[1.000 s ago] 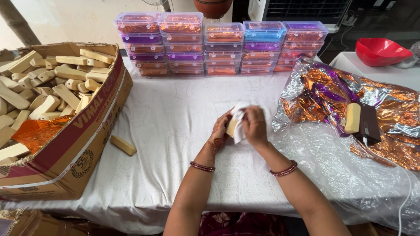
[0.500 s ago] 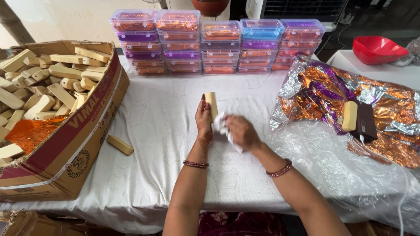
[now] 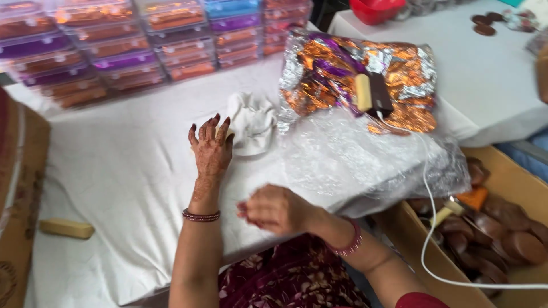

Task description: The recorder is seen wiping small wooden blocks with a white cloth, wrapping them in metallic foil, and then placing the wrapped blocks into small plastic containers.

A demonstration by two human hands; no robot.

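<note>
My left hand (image 3: 211, 149) lies palm down on the white tablecloth (image 3: 125, 165), fingers stretched out and apart. A sliver of tan shows at its left edge; whether a bar lies under the palm I cannot tell. A crumpled white cloth (image 3: 252, 122) rests just right of its fingertips, not held. My right hand (image 3: 275, 209) is blurred near the table's front edge, fingers curled in, with nothing visible in it. A tan bar (image 3: 66, 228) lies alone on the cloth at the front left.
Stacked clear boxes (image 3: 114, 51) with purple and orange contents line the back. A cardboard box (image 3: 17, 171) stands left. Orange-purple foil wrappers (image 3: 342, 68) and a dark device (image 3: 379, 94) with a white cable lie right, over a clear plastic sheet (image 3: 354, 165). A box of brown discs (image 3: 508, 239) sits lower right.
The view swung right. My left hand went from holding a tan bar upright to lying flat on the table. My right hand let go of the white cloth and drew back toward me.
</note>
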